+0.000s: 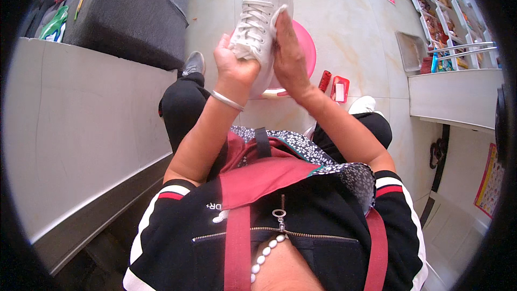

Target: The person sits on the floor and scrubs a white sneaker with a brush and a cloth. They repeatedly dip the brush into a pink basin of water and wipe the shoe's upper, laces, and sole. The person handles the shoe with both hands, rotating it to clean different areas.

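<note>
A white lace-up sneaker [264, 16] is held up before me, its toe pointing away and its laces facing up. My left hand [238, 62] grips it at the opening, with the fingers inside and the thumb showing at the side. My right hand [290, 54] lies flat along the shoe's right side, pressing a white cloth or tissue [279, 13] against it; the fingers are partly hidden. Beneath the shoe a pink round basin [307, 46] shows in part on the floor.
A red brush [324, 81] and a red box with a white block [340, 89] lie on the tiles. At the left stands a dark grey sofa [121, 20]. A rack of packaged goods [444, 20] and a metal tray [410, 51] are at the right.
</note>
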### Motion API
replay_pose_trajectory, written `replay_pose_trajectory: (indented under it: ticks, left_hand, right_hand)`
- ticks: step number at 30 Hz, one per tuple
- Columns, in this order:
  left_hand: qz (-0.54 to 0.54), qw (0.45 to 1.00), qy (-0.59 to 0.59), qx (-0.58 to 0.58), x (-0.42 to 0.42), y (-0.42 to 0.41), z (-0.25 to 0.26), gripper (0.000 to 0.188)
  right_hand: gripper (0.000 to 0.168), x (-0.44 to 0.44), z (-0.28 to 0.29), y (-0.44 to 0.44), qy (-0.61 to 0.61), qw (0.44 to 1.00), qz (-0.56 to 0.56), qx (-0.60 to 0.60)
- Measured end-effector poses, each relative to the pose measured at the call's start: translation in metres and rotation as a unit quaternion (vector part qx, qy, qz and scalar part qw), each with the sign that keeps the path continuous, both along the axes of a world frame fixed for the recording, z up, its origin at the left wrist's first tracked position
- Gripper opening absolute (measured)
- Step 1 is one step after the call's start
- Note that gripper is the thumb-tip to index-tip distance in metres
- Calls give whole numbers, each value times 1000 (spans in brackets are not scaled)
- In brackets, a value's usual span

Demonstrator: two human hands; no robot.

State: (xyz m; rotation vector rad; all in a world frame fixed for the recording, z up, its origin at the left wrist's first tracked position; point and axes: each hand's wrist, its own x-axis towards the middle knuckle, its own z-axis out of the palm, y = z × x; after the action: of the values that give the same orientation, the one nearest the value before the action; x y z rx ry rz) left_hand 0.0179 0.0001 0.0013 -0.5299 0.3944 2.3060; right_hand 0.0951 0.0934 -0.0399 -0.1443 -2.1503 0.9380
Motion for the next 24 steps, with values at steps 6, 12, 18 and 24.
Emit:
replay_pose_trajectory:
  ticks: [6, 12, 18, 24]
  left_hand:
    - [-39, 998, -32, 30, 19, 5, 5, 43]
    - [4, 999, -14, -31, -8, -7, 4, 43]
    - [104, 623, 705, -324, -50, -54, -49, 29]
    - [213, 269, 770, -538, -104, -77, -81, 22]
  right_hand:
    - [48, -15, 26, 47, -44, 993, -75, -81]
    - [52, -3, 0, 5, -2, 1000, -23, 14]
    - [57, 50, -23, -68, -141, 970, 166, 105]
    - [42, 59, -13, -65, -199, 946, 255, 6]
